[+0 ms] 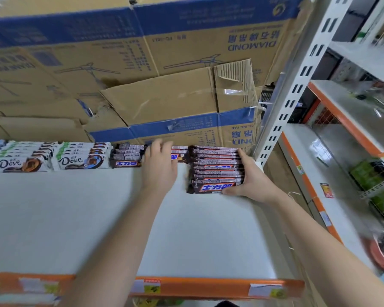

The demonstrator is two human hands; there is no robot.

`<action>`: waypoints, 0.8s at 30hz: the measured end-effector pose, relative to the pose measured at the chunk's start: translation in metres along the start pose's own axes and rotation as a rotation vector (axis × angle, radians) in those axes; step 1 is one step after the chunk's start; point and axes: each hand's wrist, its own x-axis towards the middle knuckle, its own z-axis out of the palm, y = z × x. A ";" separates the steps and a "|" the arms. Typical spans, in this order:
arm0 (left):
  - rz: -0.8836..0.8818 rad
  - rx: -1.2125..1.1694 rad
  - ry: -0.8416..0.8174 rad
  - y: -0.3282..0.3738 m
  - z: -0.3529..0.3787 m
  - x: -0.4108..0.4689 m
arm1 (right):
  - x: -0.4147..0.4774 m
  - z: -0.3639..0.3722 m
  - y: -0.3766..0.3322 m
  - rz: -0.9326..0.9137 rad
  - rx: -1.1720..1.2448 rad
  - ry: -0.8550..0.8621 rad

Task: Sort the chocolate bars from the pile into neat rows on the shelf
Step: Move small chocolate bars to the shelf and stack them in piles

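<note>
While the bars sat far back on the shelf [75, 218], both arms reached a long way in to get to them. At the front of the shelf ran an orange edge [208, 286] with price tags stuck on it. Behind that the shelf top was white.

At the back right of the shelf, the right hand [251, 180] held the big row [215, 167] of brown bars. Its thumb was at the front bar and its fingers were spread wide along the ends. It was probably squeezing the bars together so they lined up straight.

Further left along the shelf, the left hand [159, 165] lay over a few brown bars [179, 156]. Its fingers were a little bent on top of them. I could not tell if it gripped one or just pushed.

A small brown row [126, 156] and two rows of Dove bars [82, 161] sat along the back left of the shelf, already neat. No messy pile showed.

Behind the shelf stood big boxes [164, 100], like a wall to push the rows against.
</note>
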 end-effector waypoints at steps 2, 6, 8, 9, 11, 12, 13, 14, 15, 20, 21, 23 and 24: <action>-0.027 0.170 -0.071 -0.010 0.000 0.012 | -0.001 0.000 0.000 -0.003 0.010 0.005; -0.031 0.249 -0.124 -0.016 0.007 0.022 | -0.002 0.000 0.000 -0.004 -0.003 0.013; -0.026 0.242 -0.129 -0.016 0.011 0.022 | -0.002 0.001 0.000 -0.005 0.000 0.010; -0.019 0.231 -0.129 -0.015 0.013 0.022 | -0.002 0.001 -0.001 -0.006 0.005 0.010; -0.003 0.205 -0.129 -0.014 0.015 0.022 | -0.002 0.001 -0.003 -0.001 0.009 0.006; 0.003 0.190 -0.129 -0.014 0.016 0.022 | -0.002 0.001 -0.002 0.007 0.001 0.007; 0.006 0.174 -0.127 -0.014 0.016 0.023 | -0.002 0.001 -0.002 0.018 -0.014 0.014; 0.007 0.165 -0.121 -0.015 0.016 0.022 | -0.002 0.001 -0.003 0.029 -0.031 0.020; 0.010 0.168 -0.113 -0.015 0.015 0.022 | -0.002 0.001 -0.004 0.039 -0.047 0.020; 0.035 0.193 -0.006 -0.026 0.004 0.018 | 0.001 0.006 -0.006 0.164 -0.539 0.002; 0.028 0.179 0.019 -0.032 -0.001 0.017 | 0.002 0.011 -0.010 0.134 -0.619 0.019; 0.003 0.165 0.067 -0.051 -0.012 0.015 | 0.006 0.022 -0.020 0.049 -0.710 0.076; -0.009 0.159 0.083 -0.064 -0.017 0.014 | 0.008 0.029 -0.027 0.016 -0.724 0.099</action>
